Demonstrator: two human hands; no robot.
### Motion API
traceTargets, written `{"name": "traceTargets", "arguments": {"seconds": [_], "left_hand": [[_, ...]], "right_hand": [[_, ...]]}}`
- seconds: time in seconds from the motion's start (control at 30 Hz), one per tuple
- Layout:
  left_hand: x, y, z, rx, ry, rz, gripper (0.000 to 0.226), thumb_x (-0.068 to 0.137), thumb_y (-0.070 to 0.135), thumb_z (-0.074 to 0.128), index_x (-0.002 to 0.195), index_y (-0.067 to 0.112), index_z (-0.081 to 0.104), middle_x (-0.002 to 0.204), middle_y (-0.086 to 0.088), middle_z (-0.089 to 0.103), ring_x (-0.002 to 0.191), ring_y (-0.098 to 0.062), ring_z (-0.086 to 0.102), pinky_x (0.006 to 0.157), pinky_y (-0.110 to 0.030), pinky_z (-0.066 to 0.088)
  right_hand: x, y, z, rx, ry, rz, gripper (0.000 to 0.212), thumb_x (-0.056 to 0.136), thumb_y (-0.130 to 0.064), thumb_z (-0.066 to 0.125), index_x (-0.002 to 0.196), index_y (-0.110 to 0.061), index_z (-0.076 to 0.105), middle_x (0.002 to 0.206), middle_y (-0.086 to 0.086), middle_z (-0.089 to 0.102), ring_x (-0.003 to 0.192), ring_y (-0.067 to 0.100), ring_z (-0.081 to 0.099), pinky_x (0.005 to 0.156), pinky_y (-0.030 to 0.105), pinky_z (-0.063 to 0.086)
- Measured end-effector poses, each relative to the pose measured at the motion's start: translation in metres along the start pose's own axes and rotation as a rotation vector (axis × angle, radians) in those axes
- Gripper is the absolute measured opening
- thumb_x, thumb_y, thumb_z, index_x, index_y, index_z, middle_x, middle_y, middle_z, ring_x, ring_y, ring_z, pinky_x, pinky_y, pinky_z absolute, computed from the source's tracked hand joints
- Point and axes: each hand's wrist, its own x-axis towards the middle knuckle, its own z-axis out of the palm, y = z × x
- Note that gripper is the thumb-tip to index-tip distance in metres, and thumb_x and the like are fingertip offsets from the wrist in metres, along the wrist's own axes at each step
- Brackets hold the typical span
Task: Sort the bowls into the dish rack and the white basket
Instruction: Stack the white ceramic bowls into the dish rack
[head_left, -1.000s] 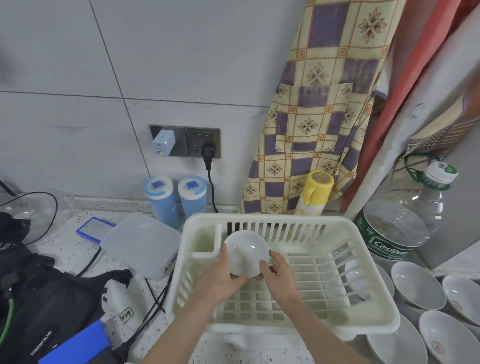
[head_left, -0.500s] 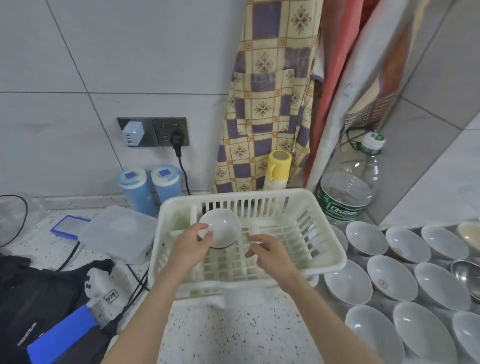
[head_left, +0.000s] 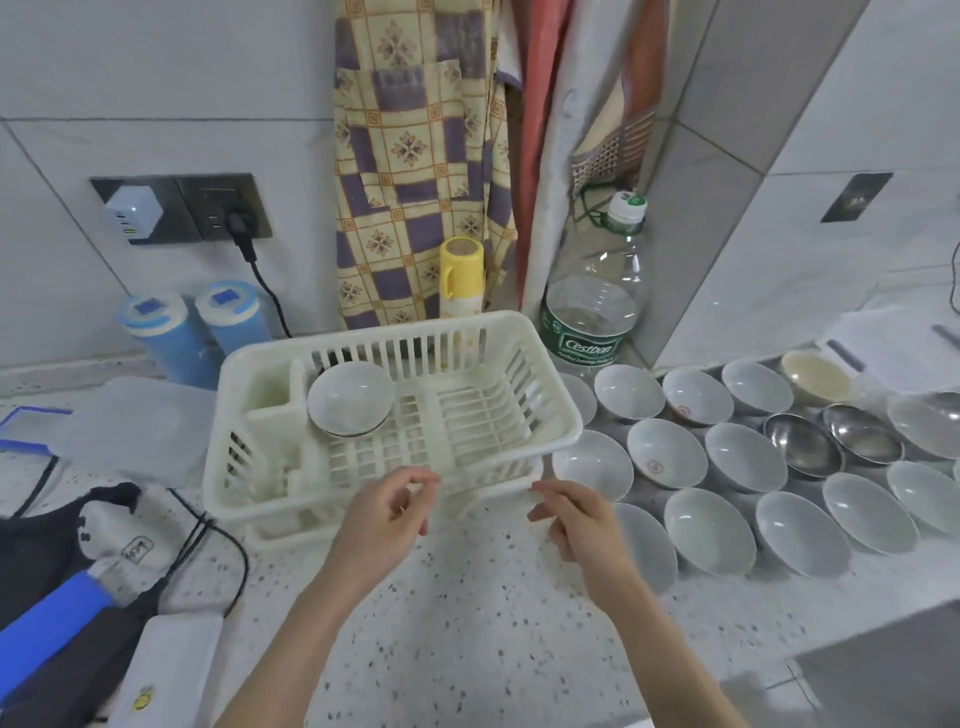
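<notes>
A cream plastic dish rack (head_left: 550, 415) stands on the speckled counter. One white bowl (head_left: 349, 397) leans on its side in the rack's back left slots. My left hand (head_left: 384, 514) hovers just in front of the rack's near rim, fingers loosely curled, holding nothing. My right hand (head_left: 576, 517) is beside the rack's front right corner, fingers relaxed and empty. To the right lie several white bowls (head_left: 709, 530) in rows, a few steel bowls (head_left: 802, 444) and one cream bowl (head_left: 816, 370).
A large clear water bottle (head_left: 597, 306) and a yellow-capped bottle (head_left: 461, 275) stand behind the rack. Two blue canisters (head_left: 179, 332), a translucent lid (head_left: 130, 428), a dark bag (head_left: 47, 545) and cables crowd the left. A patterned apron (head_left: 415, 156) hangs on the wall.
Both hands let go of the white bowl, which now stands in the rack, and drew back toward me. The view swung right, showing more bowls.
</notes>
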Motion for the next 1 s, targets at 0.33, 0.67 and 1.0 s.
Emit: {"name": "traceTargets", "arguments": {"seconds": [0.33,0.67,1.0], "left_hand": [[-0.03,0.002,0.154,-0.124,-0.067,-0.468,0.038,0.095,0.043,0.054,0.086,0.008,0.063,0.06,0.004,0.06,0.043,-0.004,0.045,0.044,-0.017,0.035],[-0.035,0.017,0.255,-0.33,-0.006,-0.724,0.038,0.09,0.047,0.057,0.121,0.029,0.045,0.083,-0.001,0.077,0.048,-0.014,0.053,0.042,-0.02,0.03],[-0.032,0.014,0.277,-0.492,0.101,-0.751,0.039,0.095,0.016,0.055,0.133,0.017,0.044,0.083,-0.014,0.077,0.05,-0.016,0.05,0.041,-0.022,0.032]], "right_hand": [[0.012,-0.019,-0.109,0.063,0.005,0.142,0.015,0.09,-0.009,0.059,0.094,-0.011,0.073,0.074,0.006,0.072,0.046,0.01,0.037,0.039,0.017,0.026],[0.003,0.047,-0.195,0.144,-0.12,0.614,0.025,0.093,-0.014,0.057,0.102,0.008,0.066,0.067,0.011,0.069,0.041,0.009,0.034,0.033,0.016,0.017],[0.023,0.067,-0.223,0.339,0.018,0.681,0.019,0.095,-0.026,0.055,0.107,-0.012,0.051,0.096,0.017,0.071,0.035,0.011,0.043,0.029,0.013,0.022]]}}
